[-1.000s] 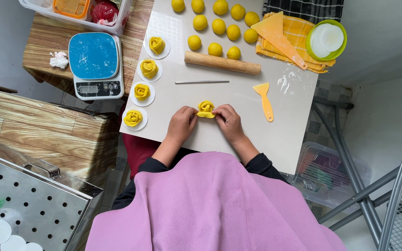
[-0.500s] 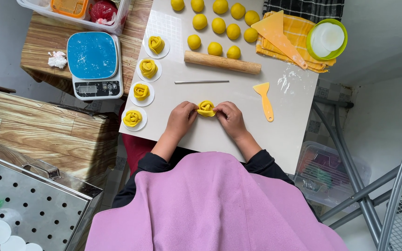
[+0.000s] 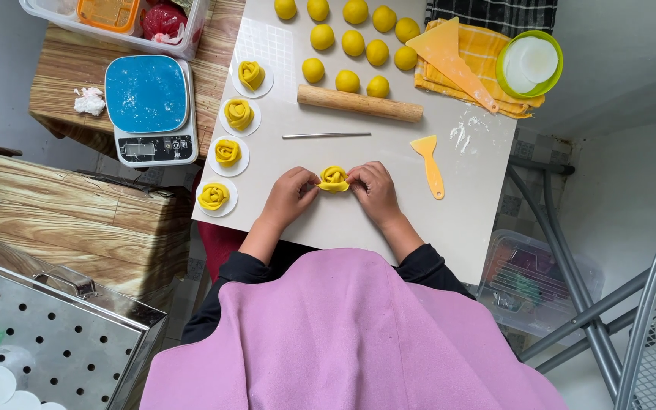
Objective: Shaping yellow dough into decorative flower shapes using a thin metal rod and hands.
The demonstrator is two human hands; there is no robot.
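both hands (image 3: pixel 290 193) (image 3: pixel 373 190) stay clenched on the dough rose (image 3: pixel 334 179), rolling pin (image 3: pixel 360 103) beyond.

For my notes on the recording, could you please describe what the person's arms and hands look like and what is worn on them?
Both hands, left hand and right hand, are bare: no gloves, and no rings or watch that I can make out. The forearms are uncovered; black sleeves are pushed up near the elbows. A pink-purple cloth covers the upper arms and shoulders.

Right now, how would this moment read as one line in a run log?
left hand: pinching yellow dough rose | right hand: pinching same rose | surface: white table | nearby: yellow scraper, rolling pin
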